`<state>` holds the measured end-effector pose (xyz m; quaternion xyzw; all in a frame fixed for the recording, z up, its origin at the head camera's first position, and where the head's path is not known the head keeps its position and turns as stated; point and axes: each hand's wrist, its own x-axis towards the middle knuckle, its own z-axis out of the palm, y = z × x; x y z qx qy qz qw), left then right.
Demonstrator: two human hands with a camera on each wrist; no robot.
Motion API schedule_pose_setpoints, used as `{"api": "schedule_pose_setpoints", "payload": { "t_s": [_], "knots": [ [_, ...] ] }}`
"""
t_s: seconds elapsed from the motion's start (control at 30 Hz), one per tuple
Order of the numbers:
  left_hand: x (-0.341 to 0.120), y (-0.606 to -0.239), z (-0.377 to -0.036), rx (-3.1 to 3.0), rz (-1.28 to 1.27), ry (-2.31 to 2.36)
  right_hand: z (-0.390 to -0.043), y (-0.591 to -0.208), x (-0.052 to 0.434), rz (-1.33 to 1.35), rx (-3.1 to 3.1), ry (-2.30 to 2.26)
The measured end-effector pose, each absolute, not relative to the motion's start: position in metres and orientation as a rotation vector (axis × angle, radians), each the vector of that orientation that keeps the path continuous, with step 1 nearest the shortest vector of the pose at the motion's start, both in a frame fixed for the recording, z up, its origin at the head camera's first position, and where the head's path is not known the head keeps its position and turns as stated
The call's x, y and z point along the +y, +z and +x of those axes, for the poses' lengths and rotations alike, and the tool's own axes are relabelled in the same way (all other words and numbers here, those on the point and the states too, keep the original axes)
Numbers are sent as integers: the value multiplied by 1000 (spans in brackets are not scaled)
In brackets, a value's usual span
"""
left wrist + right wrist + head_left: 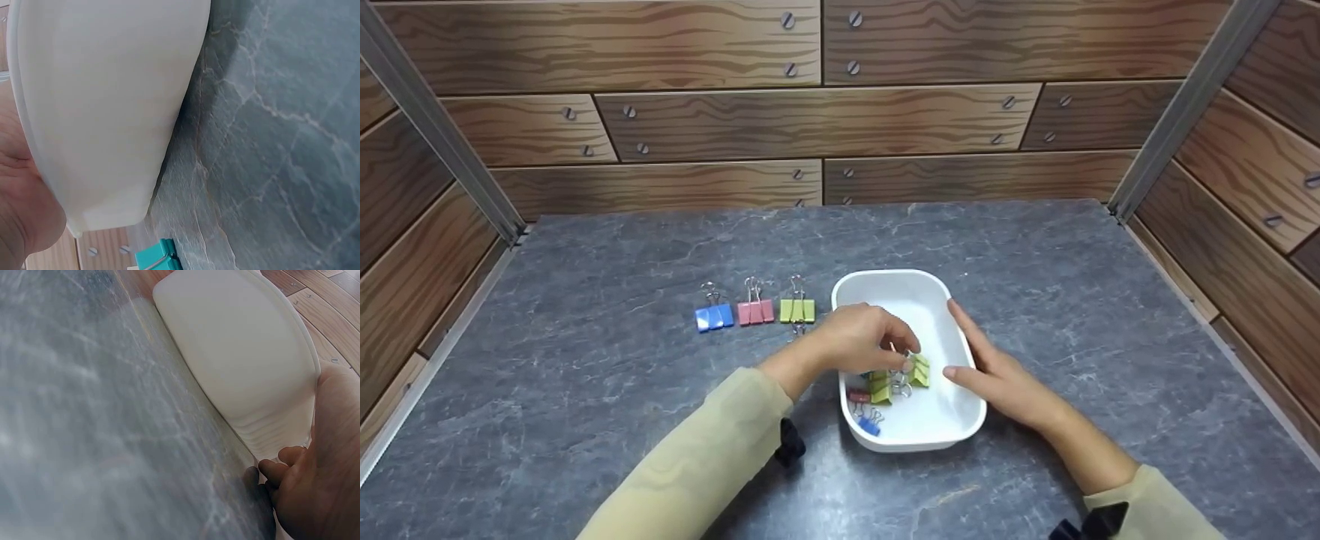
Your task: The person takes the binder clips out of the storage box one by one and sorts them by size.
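Grey marbled bench (622,420) boxed in by wood-plank walls (705,120). White tray (941,431) as landmark, near the middle. Just left of the tray, a row of three binder clips: blue (714,315), pink (755,310), green (797,309). Inside the tray, left hand (859,339) curled over the near half, fingertips pinching a green clip (919,370); more green clips (880,387), a red one (858,395) and a blue one (869,425) loose beneath. Right hand (997,375) flat and relaxed against the tray's right rim, steadying it. Likely trouble: wire handles tangled, so neighbours dragged up and dropped; thin pinch apt to slip.
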<state>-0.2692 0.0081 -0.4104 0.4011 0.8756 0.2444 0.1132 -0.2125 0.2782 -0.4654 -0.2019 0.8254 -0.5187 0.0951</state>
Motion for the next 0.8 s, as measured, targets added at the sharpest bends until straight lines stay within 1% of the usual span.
{"api": "schedule_pose_setpoints", "payload": {
  "t_s": [0.23,0.43,0.8],
  "knots": [
    [9,-411,-269,2557,1132,674,-213,-466,278,-601,2430,-1546],
    [10,-410,-269,2559,1154,647,-213,-466,277,-608,2395,-1567],
    [11,-411,-268,2592,1120,730,-213,-466,278,-602,2423,-1546]
  ]
}}
